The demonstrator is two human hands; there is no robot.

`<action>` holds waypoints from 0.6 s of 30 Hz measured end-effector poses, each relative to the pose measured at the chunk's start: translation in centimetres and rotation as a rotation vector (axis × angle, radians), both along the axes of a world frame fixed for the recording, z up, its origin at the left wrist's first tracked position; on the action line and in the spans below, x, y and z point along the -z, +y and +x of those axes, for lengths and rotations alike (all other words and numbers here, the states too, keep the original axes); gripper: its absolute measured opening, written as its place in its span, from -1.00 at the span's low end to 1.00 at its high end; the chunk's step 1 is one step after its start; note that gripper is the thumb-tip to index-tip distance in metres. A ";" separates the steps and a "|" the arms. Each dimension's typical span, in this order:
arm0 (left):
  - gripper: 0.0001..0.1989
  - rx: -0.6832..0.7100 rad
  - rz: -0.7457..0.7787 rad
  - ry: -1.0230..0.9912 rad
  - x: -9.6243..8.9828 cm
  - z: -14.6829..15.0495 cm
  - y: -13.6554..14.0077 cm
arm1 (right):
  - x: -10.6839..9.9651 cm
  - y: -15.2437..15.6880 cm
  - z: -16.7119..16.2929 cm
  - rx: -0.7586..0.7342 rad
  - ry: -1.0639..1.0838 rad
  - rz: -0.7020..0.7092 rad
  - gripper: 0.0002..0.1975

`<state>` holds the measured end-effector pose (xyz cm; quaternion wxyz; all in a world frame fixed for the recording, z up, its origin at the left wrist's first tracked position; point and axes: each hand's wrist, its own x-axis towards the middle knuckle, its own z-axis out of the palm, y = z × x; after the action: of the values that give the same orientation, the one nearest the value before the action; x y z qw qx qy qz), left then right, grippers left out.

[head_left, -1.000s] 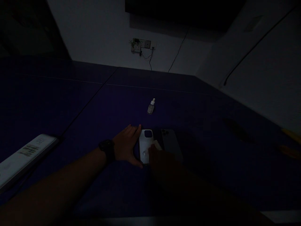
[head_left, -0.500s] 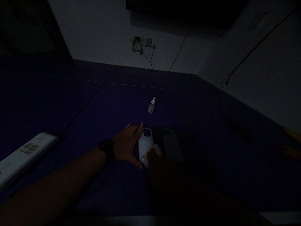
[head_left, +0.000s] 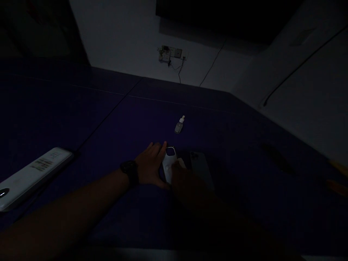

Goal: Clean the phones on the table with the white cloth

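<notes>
A white phone case (head_left: pixel 168 167) with a camera cut-out lies back up on the dark blue surface. Thumb and index finger of my left hand (head_left: pixel 150 165) are spread along its left side, bracing it at both ends; a dark watch is on that wrist. In my right hand (head_left: pixel 186 183), deep in shadow, a white cloth (head_left: pixel 181 163) is pinched and pressed on the case's lower right part. Just right of the case lies a grey phone (head_left: pixel 202 168), its camera end away from me. The right forearm hides its lower end.
A small dropper bottle (head_left: pixel 178 127) lies or stands beyond the case. On the left is a long white device, perhaps a power strip (head_left: pixel 38 174), with a dark cable. Wall sockets (head_left: pixel 171 52) with cords are at the back. The room is very dark.
My right hand has moved the cloth up along the case, toward the cut-out. My left hand keeps its place at the case's side. The whole view has shifted slightly.
</notes>
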<state>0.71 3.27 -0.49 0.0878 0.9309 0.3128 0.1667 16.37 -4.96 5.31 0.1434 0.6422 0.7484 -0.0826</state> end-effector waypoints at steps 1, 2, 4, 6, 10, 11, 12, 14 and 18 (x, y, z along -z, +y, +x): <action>0.40 0.000 0.002 -0.001 0.0 0.0 0.0 | 0.0 0.5 -0.2 -0.024 -0.003 0.027 -0.50; 0.40 -0.002 0.000 0.002 0.0 0.0 0.0 | 0.1 1.1 -0.4 -0.052 -0.007 0.058 -0.53; 0.41 -0.011 -0.012 0.016 -0.1 0.1 0.0 | 0.2 2.2 -0.6 -0.087 -0.016 0.103 -0.57; 0.41 -0.024 -0.032 0.030 -0.3 0.1 0.0 | 0.4 3.2 -0.8 -0.102 -0.023 0.114 -0.58; 0.40 -0.030 -0.052 0.045 -0.5 0.2 -0.1 | 0.6 4.1 -1.2 -0.081 -0.039 0.127 -0.54; 0.40 -0.027 -0.048 0.044 -0.5 0.2 -0.1 | 0.6 4.1 -1.4 -0.068 -0.043 0.132 -0.53; 0.39 -0.025 -0.042 0.039 -0.4 0.2 0.0 | 0.5 4.2 -1.5 -0.058 -0.044 0.138 -0.52; 0.38 -0.022 -0.029 0.025 -0.1 0.2 0.0 | 0.4 4.3 -1.6 -0.056 -0.043 0.150 -0.51; 0.35 -0.011 -0.013 -0.012 0.2 0.1 0.2 | 0.4 4.9 -1.2 -0.080 -0.027 0.157 -0.59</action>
<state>0.83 3.45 -0.69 0.0948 0.9275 0.3186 0.1708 15.19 -0.08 4.92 0.1061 0.6222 0.7755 -0.0091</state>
